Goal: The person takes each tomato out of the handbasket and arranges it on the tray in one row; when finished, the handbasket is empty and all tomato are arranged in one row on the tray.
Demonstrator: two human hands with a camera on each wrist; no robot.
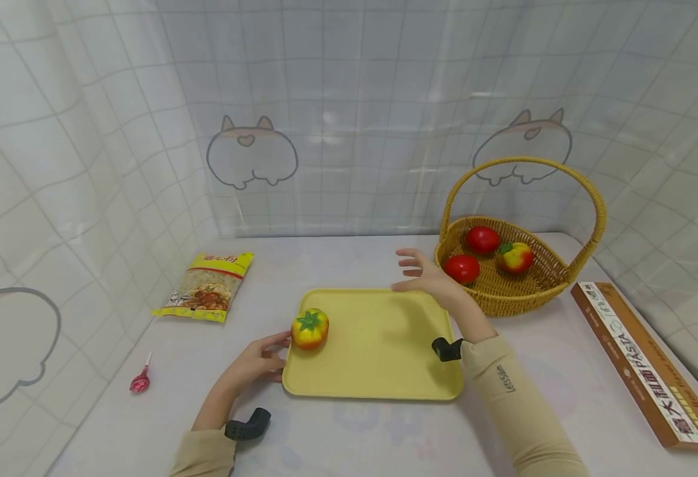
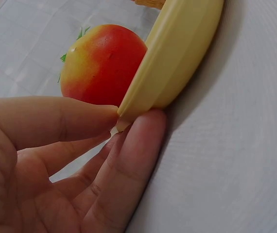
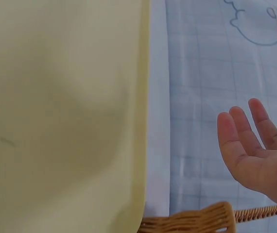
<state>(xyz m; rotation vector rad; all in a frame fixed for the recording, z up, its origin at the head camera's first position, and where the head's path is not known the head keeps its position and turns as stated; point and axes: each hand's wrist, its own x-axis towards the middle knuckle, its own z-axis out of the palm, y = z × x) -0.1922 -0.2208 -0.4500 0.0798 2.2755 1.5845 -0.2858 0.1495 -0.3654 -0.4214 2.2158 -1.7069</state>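
The left hand (image 1: 257, 361) pinches the left rim of a pale yellow tray (image 1: 379, 344). In the left wrist view the thumb (image 2: 65, 121) presses the top of the rim and a finger lies under its outer side. Inside the tray, by that rim, sits a round red-and-yellow fruit (image 1: 310, 329) with a green leafy top. Over the tray's back right corner hovers the right hand (image 1: 435, 281), fingers spread and holding nothing. Just to its right stands a woven basket (image 1: 504, 306) with a tall handle, containing two red fruits (image 1: 483, 240) and a red-and-yellow one (image 1: 516, 258).
At the back left lies a yellow food packet (image 1: 206, 285), with a pink lollipop (image 1: 140, 382) nearer the front. A long brown pasta box (image 1: 647, 364) is along the right side. A checked curtain (image 1: 349, 119) encloses the table's back and sides.
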